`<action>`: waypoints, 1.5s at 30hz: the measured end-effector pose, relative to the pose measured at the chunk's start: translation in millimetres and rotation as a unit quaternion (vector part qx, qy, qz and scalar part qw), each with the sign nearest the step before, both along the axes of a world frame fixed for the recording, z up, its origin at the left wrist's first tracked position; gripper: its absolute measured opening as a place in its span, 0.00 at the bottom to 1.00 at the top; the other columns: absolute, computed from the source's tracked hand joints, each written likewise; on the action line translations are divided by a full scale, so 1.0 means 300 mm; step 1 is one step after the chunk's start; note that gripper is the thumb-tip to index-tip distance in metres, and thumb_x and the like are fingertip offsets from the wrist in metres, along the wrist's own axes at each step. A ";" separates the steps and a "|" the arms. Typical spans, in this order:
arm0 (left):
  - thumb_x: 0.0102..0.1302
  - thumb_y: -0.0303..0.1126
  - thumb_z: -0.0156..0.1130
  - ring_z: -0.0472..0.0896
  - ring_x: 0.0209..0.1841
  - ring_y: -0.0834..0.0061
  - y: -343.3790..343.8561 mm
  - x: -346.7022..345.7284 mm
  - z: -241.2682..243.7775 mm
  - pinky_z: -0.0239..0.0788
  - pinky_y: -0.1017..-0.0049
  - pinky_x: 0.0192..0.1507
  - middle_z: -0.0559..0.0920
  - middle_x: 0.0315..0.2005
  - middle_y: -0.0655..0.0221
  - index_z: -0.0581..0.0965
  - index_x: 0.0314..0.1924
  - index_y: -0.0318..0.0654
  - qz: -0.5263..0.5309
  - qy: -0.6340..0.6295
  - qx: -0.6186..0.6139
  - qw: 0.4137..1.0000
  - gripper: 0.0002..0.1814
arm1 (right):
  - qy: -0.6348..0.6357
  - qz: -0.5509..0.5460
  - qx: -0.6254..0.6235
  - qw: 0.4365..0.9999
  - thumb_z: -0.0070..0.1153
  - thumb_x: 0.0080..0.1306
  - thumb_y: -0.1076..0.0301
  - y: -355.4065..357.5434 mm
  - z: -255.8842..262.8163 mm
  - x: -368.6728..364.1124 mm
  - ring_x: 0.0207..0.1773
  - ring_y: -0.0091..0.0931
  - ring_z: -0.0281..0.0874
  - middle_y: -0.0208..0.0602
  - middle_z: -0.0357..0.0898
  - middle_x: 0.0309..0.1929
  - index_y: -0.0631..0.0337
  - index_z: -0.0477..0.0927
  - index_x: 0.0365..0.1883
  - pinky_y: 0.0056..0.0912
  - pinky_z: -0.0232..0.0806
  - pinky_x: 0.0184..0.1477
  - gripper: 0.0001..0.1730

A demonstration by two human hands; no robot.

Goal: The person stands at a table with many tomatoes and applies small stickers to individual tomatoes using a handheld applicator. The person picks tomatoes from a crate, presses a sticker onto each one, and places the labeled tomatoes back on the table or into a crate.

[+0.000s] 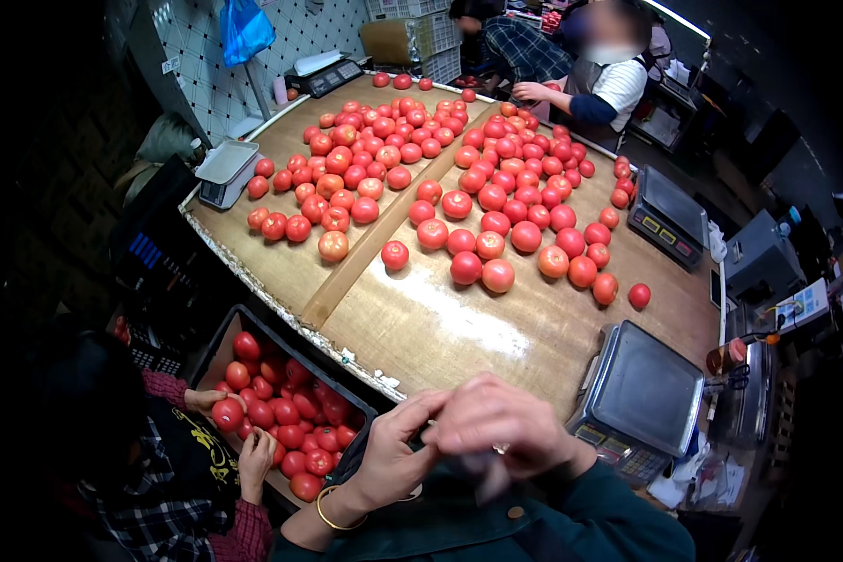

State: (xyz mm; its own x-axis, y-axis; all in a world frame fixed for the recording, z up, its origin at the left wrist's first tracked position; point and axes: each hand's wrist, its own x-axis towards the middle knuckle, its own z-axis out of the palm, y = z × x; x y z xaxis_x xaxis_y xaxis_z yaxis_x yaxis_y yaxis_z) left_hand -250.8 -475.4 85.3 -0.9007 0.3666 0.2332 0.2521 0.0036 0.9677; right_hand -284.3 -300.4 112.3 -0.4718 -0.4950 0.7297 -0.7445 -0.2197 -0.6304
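Both of my hands meet low in the middle, just in front of the wooden sorting table (421, 337). My left hand (397, 449), with a gold bangle at its wrist, has its fingers bent toward the other hand. My right hand (495, 425) is blurred and overlaps its fingertips. A small dark and whitish item (488, 471) shows beneath them, too blurred to name, and which hand grips it is not visible. Many red tomatoes (492, 197) lie on the table beyond my hands. A digital scale (646, 386) stands right of my right hand.
A wooden divider (372, 242) crosses the table. Lower left, a co-worker's hands (253, 449) handle tomatoes in a dark crate (362, 407). Another person (604, 91) stands at the far edge. More scales stand at the right (671, 211) and left (228, 168). Plastic bags (681, 478) lie lower right.
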 end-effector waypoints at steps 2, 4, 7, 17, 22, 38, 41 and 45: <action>0.60 0.32 0.59 0.78 0.39 0.71 0.004 0.009 0.063 0.68 0.76 0.43 0.78 0.40 0.61 0.73 0.48 0.32 -0.021 -0.021 -0.003 1.000 0.17 | 0.068 -0.021 -0.001 0.997 0.57 0.59 0.69 0.026 0.073 0.014 0.34 0.28 0.75 0.38 0.78 0.36 0.58 0.79 0.39 0.30 0.65 0.41 0.10; 0.64 0.35 0.56 0.78 0.40 0.71 -0.021 0.018 0.109 0.68 0.75 0.43 0.78 0.39 0.61 0.74 0.47 0.32 -0.046 0.016 0.001 0.999 0.16 | 0.124 -0.035 -0.016 0.992 0.57 0.59 0.70 0.040 0.117 0.019 0.31 0.26 0.74 0.36 0.77 0.34 0.53 0.82 0.37 0.27 0.65 0.36 0.08; 0.67 0.36 0.50 0.78 0.41 0.68 -0.059 0.037 0.168 0.69 0.74 0.44 0.78 0.38 0.59 0.73 0.47 0.29 -0.097 0.075 0.041 0.992 0.17 | 0.236 -0.044 -0.057 0.969 0.57 0.59 0.70 0.032 0.146 0.019 0.29 0.24 0.71 0.33 0.77 0.32 0.49 0.83 0.37 0.25 0.64 0.32 0.08; 0.70 0.48 0.37 0.73 0.47 0.70 -0.096 0.090 0.260 0.62 0.74 0.51 0.73 0.45 0.56 0.64 0.53 0.23 -0.368 -0.248 0.160 0.882 0.29 | 0.226 -0.010 -0.152 0.962 0.55 0.55 0.76 -0.024 0.238 0.035 0.25 0.19 0.71 0.29 0.79 0.28 0.54 0.81 0.30 0.18 0.61 0.25 0.07; 0.67 0.54 0.38 0.76 0.38 0.70 -0.097 0.086 0.299 0.65 0.77 0.42 0.77 0.37 0.58 0.70 0.45 0.25 -0.400 -0.318 0.112 0.852 0.33 | 0.187 0.028 -0.183 0.965 0.54 0.56 0.77 -0.037 0.234 0.032 0.22 0.20 0.71 0.32 0.80 0.27 0.57 0.80 0.29 0.19 0.60 0.24 0.05; 0.69 0.31 0.36 0.74 0.47 0.78 -0.060 0.314 0.107 0.62 0.85 0.49 0.76 0.47 0.56 0.66 0.53 0.20 0.146 0.657 -0.186 0.716 0.21 | 0.211 -0.036 -0.179 0.960 0.56 0.54 0.77 -0.082 0.243 0.048 0.22 0.17 0.69 0.24 0.80 0.26 0.52 0.79 0.29 0.19 0.58 0.26 0.07; 0.70 0.32 0.35 0.73 0.49 0.75 -0.108 0.145 0.270 0.61 0.81 0.51 0.73 0.50 0.56 0.63 0.55 0.21 -0.405 0.066 -0.026 0.912 0.22 | 0.244 -0.023 -0.187 0.951 0.55 0.54 0.77 -0.070 0.239 0.044 0.23 0.18 0.69 0.24 0.80 0.27 0.53 0.79 0.29 0.19 0.58 0.27 0.07; 0.72 0.35 0.33 0.71 0.51 0.72 -0.102 0.049 0.319 0.60 0.76 0.54 0.69 0.54 0.57 0.60 0.58 0.23 -0.498 -0.182 0.067 0.845 0.23 | 0.258 -0.013 -0.105 0.960 0.55 0.55 0.76 -0.008 0.249 0.035 0.27 0.20 0.69 0.28 0.80 0.31 0.54 0.79 0.31 0.21 0.59 0.29 0.06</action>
State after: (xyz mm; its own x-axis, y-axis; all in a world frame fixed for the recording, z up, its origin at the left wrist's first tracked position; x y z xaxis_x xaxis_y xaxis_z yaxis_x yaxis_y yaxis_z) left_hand -236.0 -506.0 181.0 -0.1808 0.9777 0.1065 -0.2491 -0.1503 0.9567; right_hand -273.9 -302.9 186.9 -0.0310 -0.3034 0.9523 -0.9528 -0.2789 -0.1198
